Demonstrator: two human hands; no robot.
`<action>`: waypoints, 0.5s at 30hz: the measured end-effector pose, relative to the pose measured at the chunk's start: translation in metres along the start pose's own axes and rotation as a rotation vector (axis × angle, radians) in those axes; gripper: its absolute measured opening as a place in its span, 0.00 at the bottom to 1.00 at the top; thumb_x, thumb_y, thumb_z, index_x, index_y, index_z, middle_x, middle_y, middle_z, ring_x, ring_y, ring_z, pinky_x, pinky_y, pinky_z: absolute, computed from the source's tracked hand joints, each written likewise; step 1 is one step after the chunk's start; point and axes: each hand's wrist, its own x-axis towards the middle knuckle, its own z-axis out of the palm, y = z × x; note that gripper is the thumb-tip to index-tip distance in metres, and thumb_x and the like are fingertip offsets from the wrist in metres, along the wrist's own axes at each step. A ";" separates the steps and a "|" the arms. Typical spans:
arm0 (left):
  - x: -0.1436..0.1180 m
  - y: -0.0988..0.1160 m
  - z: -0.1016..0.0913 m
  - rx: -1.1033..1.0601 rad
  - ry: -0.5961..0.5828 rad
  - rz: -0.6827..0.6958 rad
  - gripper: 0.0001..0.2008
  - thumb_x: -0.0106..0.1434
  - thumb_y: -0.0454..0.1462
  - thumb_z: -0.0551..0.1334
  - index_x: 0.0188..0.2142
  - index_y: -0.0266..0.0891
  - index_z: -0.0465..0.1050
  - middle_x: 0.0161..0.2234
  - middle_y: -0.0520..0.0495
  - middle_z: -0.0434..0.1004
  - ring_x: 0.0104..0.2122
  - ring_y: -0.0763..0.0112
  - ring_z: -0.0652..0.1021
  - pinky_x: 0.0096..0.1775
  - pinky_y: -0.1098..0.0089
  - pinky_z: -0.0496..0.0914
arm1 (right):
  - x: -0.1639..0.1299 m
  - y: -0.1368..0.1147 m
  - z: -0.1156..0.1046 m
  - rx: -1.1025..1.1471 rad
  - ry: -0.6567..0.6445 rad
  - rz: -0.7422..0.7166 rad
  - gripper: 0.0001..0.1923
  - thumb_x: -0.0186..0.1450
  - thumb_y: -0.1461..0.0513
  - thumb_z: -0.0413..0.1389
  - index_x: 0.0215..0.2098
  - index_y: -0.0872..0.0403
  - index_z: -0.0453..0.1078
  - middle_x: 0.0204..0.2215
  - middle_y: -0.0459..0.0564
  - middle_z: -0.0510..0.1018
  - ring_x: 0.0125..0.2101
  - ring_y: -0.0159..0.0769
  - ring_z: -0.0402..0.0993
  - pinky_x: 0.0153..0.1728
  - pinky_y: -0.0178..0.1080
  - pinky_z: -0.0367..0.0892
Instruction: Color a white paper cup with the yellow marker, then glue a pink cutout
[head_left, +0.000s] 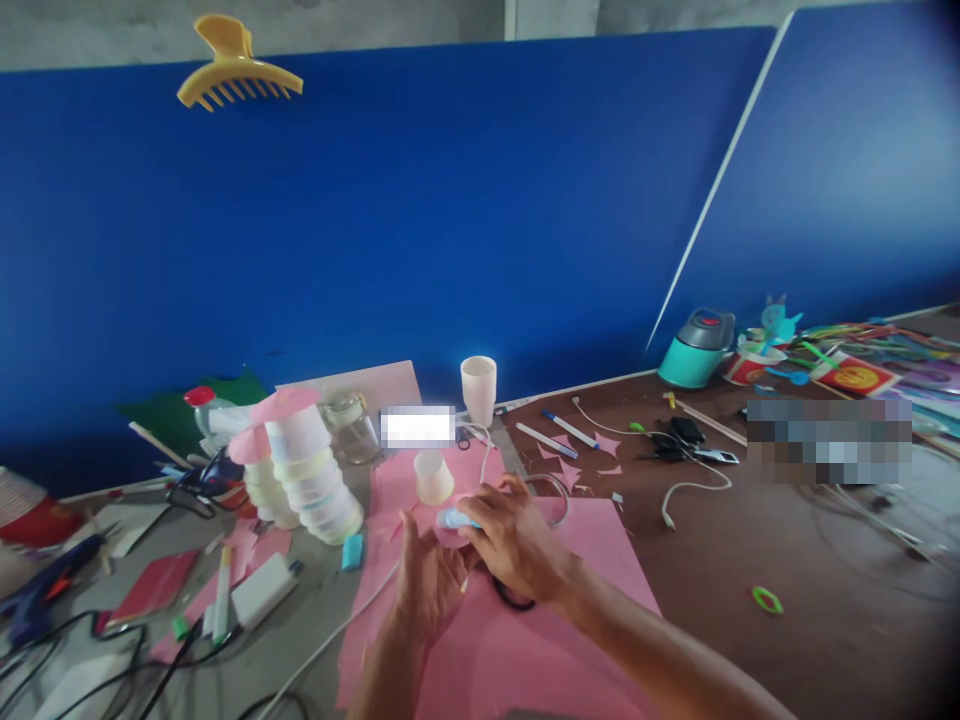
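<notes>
Two bare hands meet low over the big pink paper sheet (pixel 540 640) spread on the table, and that sheet is our landmark; the right hand (pixel 517 545) comes in from the right with fingers curled narrow, pinching a small pale-blue rounded piece (pixel 454 518) against the sheet's upper part; the left hand (pixel 427 585) stands just beside it, palm turned up-ish, fingers loosely bent and holding nothing that I can make out, its fingertips close to the same blue piece. A dark loop (pixel 514 598), maybe scissor handles, peeks from under the right wrist; I cannot tell which. Just beyond the hands, on the sheet's far edge, sits a small white paper cup (pixel 433 476), tilted; further back past the sheet stands a taller white cup (pixel 478 388), upright. Left of the sheet leans a stack of clear plastic cups capped with pink paper (pixel 304 470), and a small teal eraser-like block (pixel 352 551) lies near the sheet's left edge.

My read: the step in hand is fixing or shaping the little blue piece on the pink paper; the next move seems to call for a steady pinch from the right hand while the left braces paper or piece, both kept tight together.
</notes>
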 end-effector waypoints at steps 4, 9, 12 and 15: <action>0.001 0.005 -0.006 -0.067 0.017 -0.021 0.26 0.68 0.53 0.58 0.42 0.32 0.81 0.38 0.38 0.85 0.36 0.62 0.82 0.41 0.64 0.75 | 0.001 -0.001 -0.007 0.064 -0.092 -0.042 0.06 0.67 0.68 0.56 0.38 0.52 0.72 0.33 0.46 0.81 0.36 0.37 0.76 0.47 0.43 0.57; 0.003 0.010 -0.013 -0.103 0.030 -0.058 0.26 0.70 0.53 0.55 0.46 0.32 0.80 0.36 0.38 0.85 0.33 0.64 0.82 0.35 0.67 0.76 | 0.000 -0.004 -0.010 0.132 -0.141 -0.034 0.07 0.69 0.68 0.54 0.40 0.51 0.72 0.36 0.48 0.83 0.39 0.37 0.77 0.49 0.44 0.57; 0.002 0.012 -0.018 -0.090 -0.002 -0.085 0.29 0.70 0.54 0.53 0.47 0.31 0.80 0.36 0.36 0.85 0.33 0.62 0.83 0.35 0.65 0.77 | 0.001 -0.003 -0.010 0.154 -0.176 -0.085 0.08 0.69 0.68 0.54 0.41 0.51 0.73 0.38 0.47 0.83 0.40 0.36 0.77 0.50 0.43 0.58; 0.002 0.011 -0.021 -0.113 -0.038 -0.075 0.28 0.70 0.53 0.54 0.47 0.29 0.79 0.37 0.36 0.85 0.34 0.61 0.83 0.37 0.66 0.77 | 0.001 -0.003 -0.009 0.136 -0.189 -0.119 0.08 0.68 0.68 0.55 0.42 0.51 0.72 0.39 0.47 0.83 0.42 0.37 0.77 0.48 0.41 0.60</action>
